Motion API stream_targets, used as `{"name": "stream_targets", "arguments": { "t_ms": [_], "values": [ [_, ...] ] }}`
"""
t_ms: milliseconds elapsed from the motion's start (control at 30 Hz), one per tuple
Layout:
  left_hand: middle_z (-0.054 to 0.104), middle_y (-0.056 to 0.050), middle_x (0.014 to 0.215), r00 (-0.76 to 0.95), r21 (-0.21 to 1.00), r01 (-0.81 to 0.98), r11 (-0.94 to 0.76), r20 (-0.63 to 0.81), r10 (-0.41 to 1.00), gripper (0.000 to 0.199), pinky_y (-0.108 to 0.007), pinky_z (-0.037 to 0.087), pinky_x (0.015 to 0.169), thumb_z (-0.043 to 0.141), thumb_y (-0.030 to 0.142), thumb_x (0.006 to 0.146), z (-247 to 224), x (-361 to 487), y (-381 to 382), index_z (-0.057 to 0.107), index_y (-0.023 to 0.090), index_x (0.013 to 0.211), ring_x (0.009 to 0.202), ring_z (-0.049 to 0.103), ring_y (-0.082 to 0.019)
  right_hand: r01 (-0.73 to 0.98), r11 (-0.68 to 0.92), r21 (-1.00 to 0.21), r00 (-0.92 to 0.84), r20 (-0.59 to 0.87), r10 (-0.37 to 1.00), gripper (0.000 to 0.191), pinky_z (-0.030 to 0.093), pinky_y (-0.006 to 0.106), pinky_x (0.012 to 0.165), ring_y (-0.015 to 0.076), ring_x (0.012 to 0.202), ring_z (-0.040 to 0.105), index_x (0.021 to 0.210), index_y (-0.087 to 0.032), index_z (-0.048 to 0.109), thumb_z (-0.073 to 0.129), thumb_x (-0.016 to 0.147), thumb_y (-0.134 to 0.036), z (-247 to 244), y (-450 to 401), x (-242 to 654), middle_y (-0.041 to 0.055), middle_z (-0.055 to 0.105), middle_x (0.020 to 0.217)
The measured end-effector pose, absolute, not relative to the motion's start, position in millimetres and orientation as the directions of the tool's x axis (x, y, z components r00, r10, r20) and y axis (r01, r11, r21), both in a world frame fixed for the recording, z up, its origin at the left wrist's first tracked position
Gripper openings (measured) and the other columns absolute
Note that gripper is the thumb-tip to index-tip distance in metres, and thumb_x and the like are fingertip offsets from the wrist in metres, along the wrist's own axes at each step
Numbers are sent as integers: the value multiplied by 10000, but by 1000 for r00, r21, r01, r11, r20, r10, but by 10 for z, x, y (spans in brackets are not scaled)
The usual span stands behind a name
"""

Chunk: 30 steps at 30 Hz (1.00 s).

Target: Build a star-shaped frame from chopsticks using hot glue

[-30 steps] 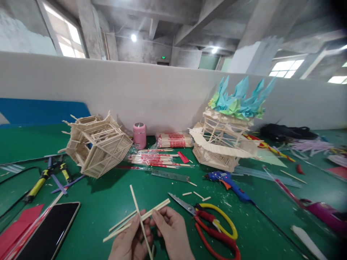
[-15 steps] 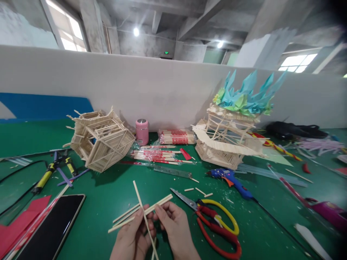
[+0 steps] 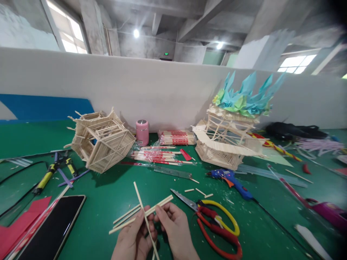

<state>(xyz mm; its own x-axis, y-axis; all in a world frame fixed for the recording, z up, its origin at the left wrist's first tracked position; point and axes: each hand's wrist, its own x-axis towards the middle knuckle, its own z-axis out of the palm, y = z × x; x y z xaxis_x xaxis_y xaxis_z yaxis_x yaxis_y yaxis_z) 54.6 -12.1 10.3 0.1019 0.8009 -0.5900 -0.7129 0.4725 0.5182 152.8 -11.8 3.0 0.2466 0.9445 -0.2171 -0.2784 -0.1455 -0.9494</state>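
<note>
Pale wooden sticks (image 3: 123,224) cross one another between my two hands, low in the middle of the head view. My left hand (image 3: 138,231) pinches them near the crossing, where one long stick slants over the others. Thumb and fingers of my right hand (image 3: 172,220) grip the sticks just right of the crossing. More thin sticks stick out to the left behind my left thumb. Scissors with red and yellow handles (image 3: 217,224) lie open beside my right hand. Palm and some fingertips are partly hidden behind the sticks.
Two stick-built models (image 3: 105,141) (image 3: 222,144) stand at the back, the right one topped with blue paper (image 3: 248,92). Between them are a pink flask (image 3: 142,133) and packs of sticks (image 3: 177,137). A blue glue gun (image 3: 233,182), phone (image 3: 54,227) and pliers (image 3: 48,177) lie around.
</note>
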Motion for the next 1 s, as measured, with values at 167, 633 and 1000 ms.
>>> {"name": "stream_targets", "arguments": {
  "t_ms": [167, 633, 1000],
  "values": [
    [646, -99, 628, 105, 506, -722, 472, -594, 797, 172, -221, 488, 510, 480, 63, 800, 110, 548, -118, 651, 57, 774, 504, 561, -100, -281, -147, -948, 246, -219, 944, 385, 329, 171, 368, 71, 380, 444, 531, -133, 580, 702, 559, -497, 44, -120, 1526, 2, 565, 469],
    [631, -79, 632, 115, 541, -694, 475, -568, 815, 93, -235, 489, 519, 600, 120, 733, 77, 526, -112, 658, 71, 787, 535, 561, -115, -279, -143, -950, 287, -224, 931, 393, 316, 167, 365, 61, 373, 419, 546, -128, 585, 696, 561, -504, 4, -111, 1494, -7, 557, 460],
    [656, -97, 634, 94, 526, -706, 474, -594, 799, 99, -219, 496, 499, 560, 59, 736, 131, 550, -113, 659, 70, 742, 510, 572, -111, -318, -190, -929, 201, -262, 944, 397, 311, 167, 371, 65, 379, 435, 545, -129, 587, 709, 542, -506, 25, -98, 1533, 2, 569, 471]
  ]
}}
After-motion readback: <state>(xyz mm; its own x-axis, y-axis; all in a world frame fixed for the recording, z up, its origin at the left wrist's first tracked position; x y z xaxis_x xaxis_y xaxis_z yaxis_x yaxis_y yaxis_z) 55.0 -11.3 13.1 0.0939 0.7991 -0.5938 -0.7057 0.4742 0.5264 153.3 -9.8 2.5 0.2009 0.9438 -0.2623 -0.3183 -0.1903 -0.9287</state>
